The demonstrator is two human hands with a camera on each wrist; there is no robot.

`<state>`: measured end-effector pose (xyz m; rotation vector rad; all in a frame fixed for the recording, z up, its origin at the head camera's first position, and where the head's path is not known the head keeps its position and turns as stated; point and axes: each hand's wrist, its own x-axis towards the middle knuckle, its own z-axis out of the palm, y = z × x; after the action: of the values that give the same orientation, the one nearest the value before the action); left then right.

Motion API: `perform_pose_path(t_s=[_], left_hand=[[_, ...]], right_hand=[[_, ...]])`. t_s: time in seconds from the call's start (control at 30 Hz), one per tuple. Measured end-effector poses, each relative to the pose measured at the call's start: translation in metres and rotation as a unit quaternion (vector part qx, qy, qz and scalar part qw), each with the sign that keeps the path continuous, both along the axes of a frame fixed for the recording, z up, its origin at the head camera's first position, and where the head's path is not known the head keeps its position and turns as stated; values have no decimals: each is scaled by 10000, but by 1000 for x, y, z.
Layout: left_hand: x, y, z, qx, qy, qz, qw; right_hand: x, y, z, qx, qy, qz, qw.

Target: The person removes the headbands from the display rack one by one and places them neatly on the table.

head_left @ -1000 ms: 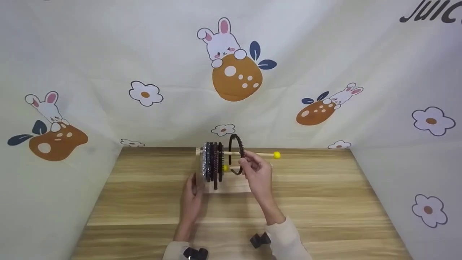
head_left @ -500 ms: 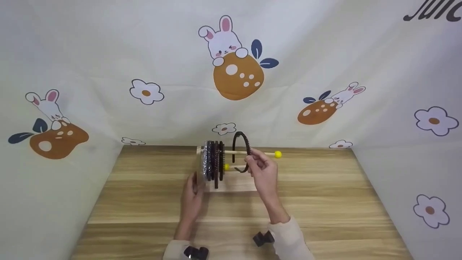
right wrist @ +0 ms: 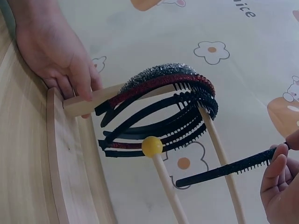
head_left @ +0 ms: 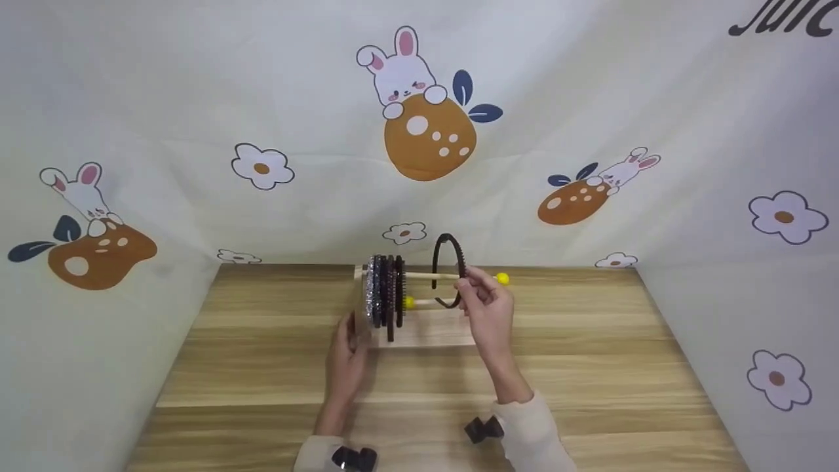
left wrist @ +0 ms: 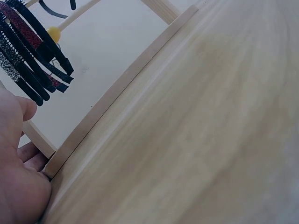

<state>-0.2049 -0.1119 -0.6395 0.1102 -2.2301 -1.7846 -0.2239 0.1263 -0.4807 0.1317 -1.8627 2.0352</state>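
My right hand [head_left: 488, 314] pinches a toothed black headband [head_left: 461, 254] between thumb and fingers. In the head view that headband encircles the long wooden rod [head_left: 419, 276], short of the rod's yellow ball tip [head_left: 502, 278]. To its left, several headbands [right wrist: 154, 86], one silver glittery, some dark red and black, hang close together on the wooden stand [head_left: 432, 337]. With my left hand [head_left: 347, 360] I grip the stand's left end, thumb on one side and fingers partly hidden behind, as the left wrist view [left wrist: 18, 154] shows from below.
A second rod with a yellow ball [right wrist: 152, 146] juts from the stand near the hanging headbands. The stand rests on a wood-grain table [head_left: 262, 380] with a pale printed cloth [head_left: 314, 210] rising behind and at both sides. Each wrist wears a black camera [head_left: 484, 429].
My right hand has drawn the black headband rightward along the long rod, farther from the other headbands. My left hand has stayed on the stand.
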Motion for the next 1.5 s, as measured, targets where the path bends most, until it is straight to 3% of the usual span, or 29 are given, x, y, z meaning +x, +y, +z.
perform_pose_path(t_s=[0.73,1.0,1.5], left_hand=[[-2,-2,-5,264,268,-187,9991],[1,-1,-2,6,91,-102,9999],[-2,-2,-4,83,-11,-118,9999]], right_hand=[[-5,30,1,-108,50,-348,9993],[-4,38,0,-145,112,-380,9991],[-5,53,0,-199,190,-545,9981]])
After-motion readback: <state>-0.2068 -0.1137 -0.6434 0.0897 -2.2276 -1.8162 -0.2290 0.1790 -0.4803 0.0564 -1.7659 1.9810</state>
